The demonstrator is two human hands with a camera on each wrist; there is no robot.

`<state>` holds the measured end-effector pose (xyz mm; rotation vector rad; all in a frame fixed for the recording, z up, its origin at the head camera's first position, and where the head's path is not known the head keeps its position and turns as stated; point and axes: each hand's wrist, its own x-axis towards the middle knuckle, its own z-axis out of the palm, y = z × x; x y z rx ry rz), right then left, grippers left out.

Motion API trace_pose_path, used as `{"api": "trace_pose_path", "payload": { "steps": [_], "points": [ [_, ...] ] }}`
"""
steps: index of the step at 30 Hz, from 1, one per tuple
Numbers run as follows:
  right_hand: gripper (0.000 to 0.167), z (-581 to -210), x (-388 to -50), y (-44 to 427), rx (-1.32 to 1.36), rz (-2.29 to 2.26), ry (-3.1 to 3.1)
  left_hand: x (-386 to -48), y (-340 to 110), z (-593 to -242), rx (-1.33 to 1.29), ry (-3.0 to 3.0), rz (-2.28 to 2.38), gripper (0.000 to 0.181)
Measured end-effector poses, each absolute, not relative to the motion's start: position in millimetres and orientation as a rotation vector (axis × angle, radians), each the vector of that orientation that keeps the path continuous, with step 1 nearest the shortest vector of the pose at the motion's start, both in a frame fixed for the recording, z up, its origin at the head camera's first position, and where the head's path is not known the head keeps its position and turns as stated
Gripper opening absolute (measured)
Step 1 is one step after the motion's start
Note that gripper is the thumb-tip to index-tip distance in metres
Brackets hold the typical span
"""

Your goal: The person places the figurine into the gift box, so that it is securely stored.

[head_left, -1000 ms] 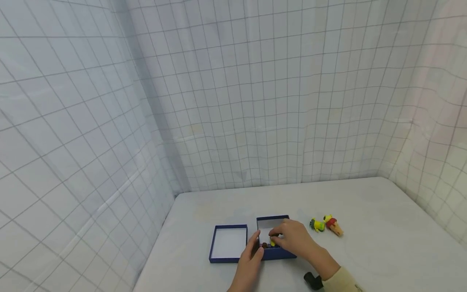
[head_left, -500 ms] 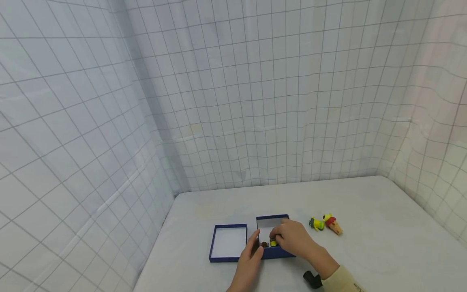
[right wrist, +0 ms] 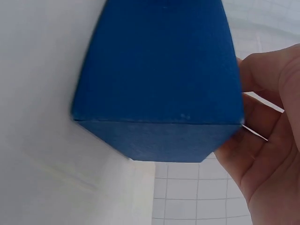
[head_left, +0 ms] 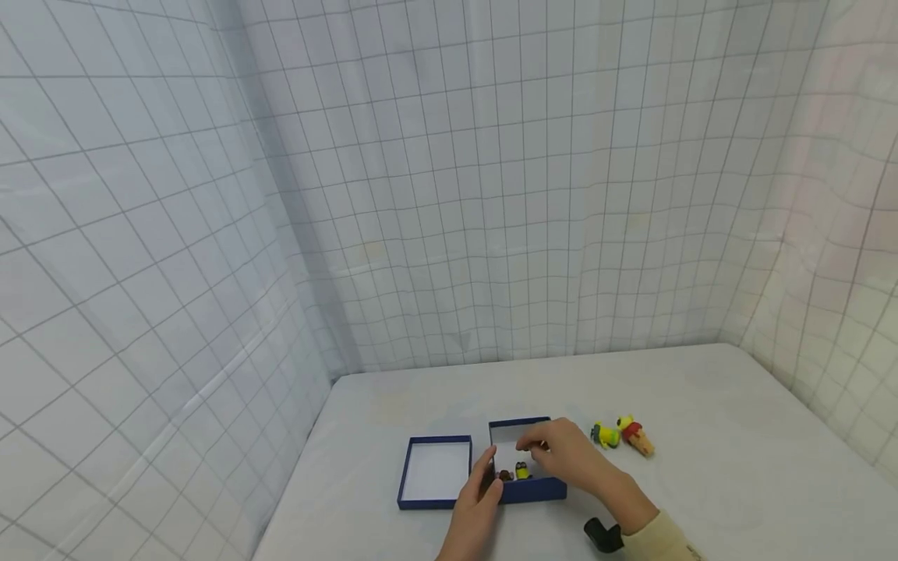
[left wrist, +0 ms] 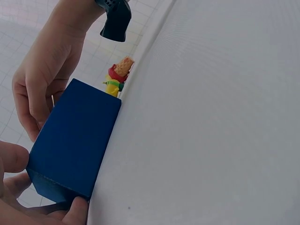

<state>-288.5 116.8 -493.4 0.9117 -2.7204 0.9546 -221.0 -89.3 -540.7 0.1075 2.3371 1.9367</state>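
An open dark-blue box [head_left: 533,491] with a white inside stands on the table. My left hand [head_left: 477,506] holds its left end, the thumb at the front corner and the fingers along the side. Inside, near the front wall, sits a small yellow goggled figurine [head_left: 522,471] beside a brown figurine [head_left: 505,475]. My right hand [head_left: 567,456] is over the box's right part, fingers loosely bent, with nothing visible in them. In the left wrist view the right hand [left wrist: 49,79] hangs behind the blue box [left wrist: 77,140]. The right hand hides part of the box's inside.
The shallow blue-rimmed lid [head_left: 435,505] lies left of the box. To the right lie a yellow-green figurine [head_left: 606,435] and a yellow and red figurine with a cone-like base [head_left: 636,436]. A black device [head_left: 602,535] is by my right wrist. A grid-patterned curtain [head_left: 463,234] surrounds the table.
My right hand has let go of the yellow goggled figurine inside the box and lifted slightly off it. The left hand stays at the box's left end.
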Motion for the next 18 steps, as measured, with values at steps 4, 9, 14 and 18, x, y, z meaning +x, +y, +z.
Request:
{"api": "trace_pose_path", "payload": {
  "steps": [4,9,14,18],
  "points": [
    [0.022,-486.4,-288.1,120.6,0.908,0.957,-2.633,-220.9,-90.3,-540.0,0.106,2.354,1.930,0.052],
    [0.023,-475.6,-289.8,127.1,0.879,0.976,-2.538,-222.8,-90.2,-538.7,0.085,2.350,1.934,0.052],
    [0.023,-476.8,-292.2,137.4,0.813,0.995,-2.508,-222.4,-89.0,-541.5,0.098,2.381,1.922,0.051],
    [0.025,-479.5,-295.9,146.4,0.739,1.007,-2.533,-220.2,-88.9,-542.2,0.076,2.393,1.904,0.051]
  ]
}}
